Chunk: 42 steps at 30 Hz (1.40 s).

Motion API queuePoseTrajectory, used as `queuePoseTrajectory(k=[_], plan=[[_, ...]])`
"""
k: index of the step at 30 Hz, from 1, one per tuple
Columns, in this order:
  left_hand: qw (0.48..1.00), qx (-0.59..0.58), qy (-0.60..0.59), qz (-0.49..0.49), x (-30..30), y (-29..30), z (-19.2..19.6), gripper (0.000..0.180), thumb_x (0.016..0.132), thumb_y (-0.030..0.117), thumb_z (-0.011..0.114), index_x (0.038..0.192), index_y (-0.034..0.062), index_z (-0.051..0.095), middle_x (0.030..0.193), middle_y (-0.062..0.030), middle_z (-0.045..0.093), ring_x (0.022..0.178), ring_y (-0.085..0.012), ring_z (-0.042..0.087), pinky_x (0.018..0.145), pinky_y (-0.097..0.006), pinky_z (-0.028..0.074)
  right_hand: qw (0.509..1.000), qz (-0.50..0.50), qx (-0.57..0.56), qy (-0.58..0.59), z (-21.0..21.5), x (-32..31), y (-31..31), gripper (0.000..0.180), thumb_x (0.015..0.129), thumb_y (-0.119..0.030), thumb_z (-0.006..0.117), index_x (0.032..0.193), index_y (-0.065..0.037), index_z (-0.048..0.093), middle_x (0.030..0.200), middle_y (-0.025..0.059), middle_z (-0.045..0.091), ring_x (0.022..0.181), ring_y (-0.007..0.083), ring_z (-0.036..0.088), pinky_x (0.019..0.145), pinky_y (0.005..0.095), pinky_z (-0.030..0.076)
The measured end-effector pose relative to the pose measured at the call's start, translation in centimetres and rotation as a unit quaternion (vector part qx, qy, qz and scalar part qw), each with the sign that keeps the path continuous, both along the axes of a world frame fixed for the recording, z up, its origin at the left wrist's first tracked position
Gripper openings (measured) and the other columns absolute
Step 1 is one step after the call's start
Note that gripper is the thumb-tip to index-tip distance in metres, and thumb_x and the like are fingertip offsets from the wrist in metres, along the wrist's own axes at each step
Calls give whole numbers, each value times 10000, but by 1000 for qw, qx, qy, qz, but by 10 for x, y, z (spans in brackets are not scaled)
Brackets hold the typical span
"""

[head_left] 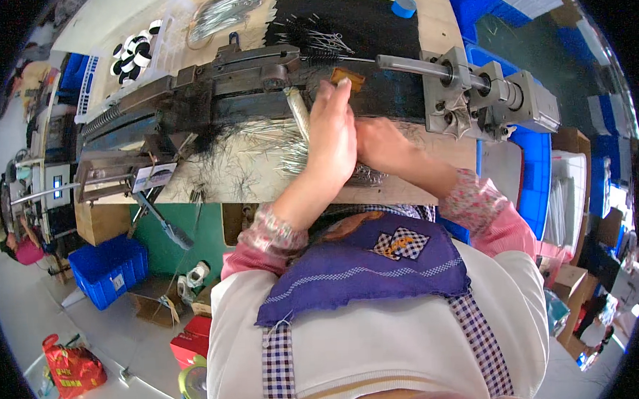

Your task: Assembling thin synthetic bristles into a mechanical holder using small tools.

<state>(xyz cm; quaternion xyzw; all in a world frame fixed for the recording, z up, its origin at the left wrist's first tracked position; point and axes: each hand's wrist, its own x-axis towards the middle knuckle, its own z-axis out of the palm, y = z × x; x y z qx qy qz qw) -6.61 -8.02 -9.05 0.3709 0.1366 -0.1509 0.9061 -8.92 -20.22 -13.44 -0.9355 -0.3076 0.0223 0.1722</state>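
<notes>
Over the wooden bench, my left hand [333, 131] is held with its fingers stretched out, beside the pale wrapped lever [298, 113] of a dark metal machine [246, 78]. My right hand [383, 147] is close against its right side, its fingers mostly hidden behind the left hand. Just beyond my fingertips is a small orange-brown block [348, 78]. Past it, a dark-bristled wire brush [320, 60] lies in line with the metal spindle [410, 66]. Many thin wire pieces [281, 140] are spread below the lever, partly under my hands.
Finished-looking wire brushes [319, 39] lie on a black mat [383, 25] with a blue tape roll [404, 7]. At the left stands a clear bin of black-and-white rolls [133, 58]. A motor unit [518, 98] blocks the right side. A blue crate [110, 269] stands on the floor.
</notes>
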Motion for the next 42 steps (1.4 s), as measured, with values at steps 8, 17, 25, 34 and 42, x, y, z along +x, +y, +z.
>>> queuePoseTrajectory(k=[8,17,25,34,42], plan=[[437,825,-353,62,-66,165,12,700,855,209,622,1463,58,308,1518,-252,205,1416,-417,164,1125,-541,169,996,30,-8,-77,2,27,40,207,812,-84,537,1003,-4,540,793,170,604,669,301,651,516,382,534],[401,899,25,172,-119,414,-53,805,832,248,671,1474,45,230,1017,-278,648,905,-426,647,758,-455,512,995,-15,93,-42,34,15,13,141,830,-97,542,953,-30,538,823,143,604,719,323,659,591,395,545],[472,779,-342,229,-55,199,4,600,876,188,627,1392,2,383,1373,-203,479,1331,-351,392,1089,-459,309,971,-132,198,-4,67,-5,-29,162,762,32,622,910,-4,566,827,162,613,745,307,631,642,357,488],[787,435,-283,-333,-30,63,104,290,955,271,548,1071,5,548,958,-115,624,898,-204,623,837,-335,499,966,-2,170,-194,220,-11,6,189,774,2,648,955,-46,625,794,106,614,668,229,607,616,304,475],[905,362,-214,-68,-36,94,11,260,1027,259,389,975,48,531,951,-75,570,735,-154,557,643,-292,464,961,-33,80,-261,120,52,-63,196,820,-97,610,1010,-52,626,895,80,622,790,259,629,661,322,512]])
